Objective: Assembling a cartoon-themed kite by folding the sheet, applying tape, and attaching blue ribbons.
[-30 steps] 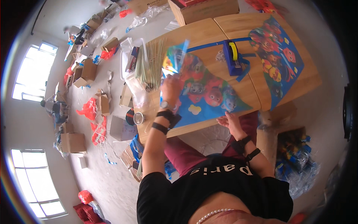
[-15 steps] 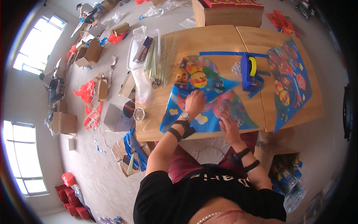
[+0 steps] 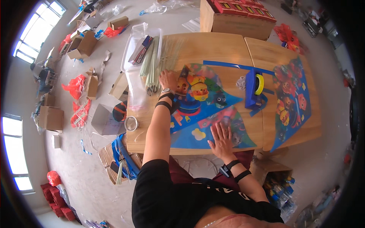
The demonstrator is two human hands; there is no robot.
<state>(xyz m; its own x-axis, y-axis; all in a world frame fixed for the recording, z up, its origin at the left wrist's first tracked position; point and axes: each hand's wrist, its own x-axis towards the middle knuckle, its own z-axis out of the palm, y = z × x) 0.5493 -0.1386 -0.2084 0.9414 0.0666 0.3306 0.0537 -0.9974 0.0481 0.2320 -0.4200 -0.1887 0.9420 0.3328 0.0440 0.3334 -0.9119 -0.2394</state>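
While the left hand [image 3: 167,79] reaches to the bench's [image 3: 213,47] far left edge, its fingers lie loosely together on a bundle of thin pale sticks [image 3: 156,62]. Near the front edge, the right hand [image 3: 221,137] presses flat, fingers spread, on a colourful cartoon kite [image 3: 205,110]. 1 blue tape dispenser [image 3: 254,89] stands just beside the kite's right edge.

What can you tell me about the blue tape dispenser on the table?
The blue tape dispenser stands on the wooden table, right of the colourful cartoon-printed kite sheet. It looks like moulded plastic, long and narrow, holding a yellow roll of tape on edge. A long blue strip lies just beyond it. Neither hand touches it.
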